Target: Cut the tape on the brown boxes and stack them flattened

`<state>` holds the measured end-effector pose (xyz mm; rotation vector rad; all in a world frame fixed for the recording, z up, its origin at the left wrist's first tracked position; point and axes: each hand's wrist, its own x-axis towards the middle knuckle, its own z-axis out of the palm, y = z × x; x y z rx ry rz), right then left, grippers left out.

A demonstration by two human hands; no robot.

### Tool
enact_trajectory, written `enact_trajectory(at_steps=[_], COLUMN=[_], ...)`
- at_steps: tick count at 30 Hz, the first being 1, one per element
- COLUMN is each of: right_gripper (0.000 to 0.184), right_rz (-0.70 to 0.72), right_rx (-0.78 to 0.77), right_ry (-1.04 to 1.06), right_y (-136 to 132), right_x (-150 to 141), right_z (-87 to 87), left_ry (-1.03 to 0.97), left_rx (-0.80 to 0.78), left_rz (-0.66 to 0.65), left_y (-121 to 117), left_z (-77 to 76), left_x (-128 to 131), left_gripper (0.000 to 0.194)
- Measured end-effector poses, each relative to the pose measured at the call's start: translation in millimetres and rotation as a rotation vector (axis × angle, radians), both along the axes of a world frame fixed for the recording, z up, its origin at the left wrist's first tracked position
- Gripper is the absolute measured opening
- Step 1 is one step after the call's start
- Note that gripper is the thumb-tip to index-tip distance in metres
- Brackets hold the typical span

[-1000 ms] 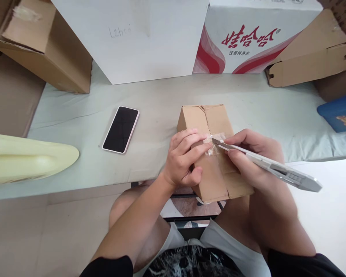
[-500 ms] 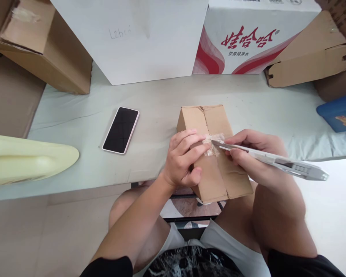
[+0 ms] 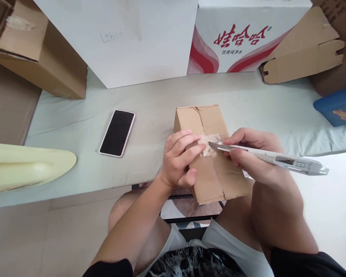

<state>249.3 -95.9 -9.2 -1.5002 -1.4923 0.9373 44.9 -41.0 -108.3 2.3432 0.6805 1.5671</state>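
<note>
A small brown cardboard box (image 3: 222, 173) lies tilted at the table's front edge, above my lap. Clear tape (image 3: 215, 138) crosses the middle seam of its top. My left hand (image 3: 177, 159) grips the box's left edge, its fingers laid over the top beside the tape. In my right hand (image 3: 248, 150) is a silver utility knife (image 3: 279, 158), pinched near its front between thumb and fingers. Its blade is out, and the tip touches the tape at the seam, close to my left fingertips.
A phone (image 3: 117, 132) lies on the table (image 3: 150, 111) to the left, near a pale yellow curved object (image 3: 31, 167). Behind stand a white box (image 3: 127, 46), a red-and-white water carton (image 3: 236, 38) and an open brown box (image 3: 60, 57). Flattened cardboard (image 3: 302, 61) and a blue item (image 3: 338, 109) sit right.
The whole view has shifted slightly. My hands keep nearly the same hold on the box and knife, and the blade tip remains at the taped seam.
</note>
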Motion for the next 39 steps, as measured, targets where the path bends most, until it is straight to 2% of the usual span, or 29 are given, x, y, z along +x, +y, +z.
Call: enact_trajectory(at_steps=[5, 16, 27, 32, 39], right_gripper=[0.011, 0.005, 0.007, 0.009, 0.005], right_rz=[0.01, 0.016, 0.091, 0.19, 0.199], right_rx=[-0.074, -0.058, -0.052, -0.062, -0.065], right_ry=[-0.062, 0.079, -0.035, -0.119, -0.04], right_y=[2.6, 3.3, 2.7, 4.8, 2.8], right_x=[-3.1, -0.3, 0.3, 2.6, 5.8], right_z=[3.1, 4.3, 6.0, 10.5, 8.9], left_ry=[0.074, -0.035, -0.033, 0.01, -0.025], left_rx=[0.017, -0.003, 0.0, 0.037, 0.028], left_rz=[0.071, 0.022, 0.023, 0.065, 0.049], left_y=[0.0, -1.7, -1.0, 0.6, 1.3], left_z=[0.7, -1.5, -1.7, -3.0, -5.2], left_x=[-1.3, 2.9, 2.5, 1.7, 1.1], left_gripper=[0.062, 0.054, 0.053, 0.055, 0.054])
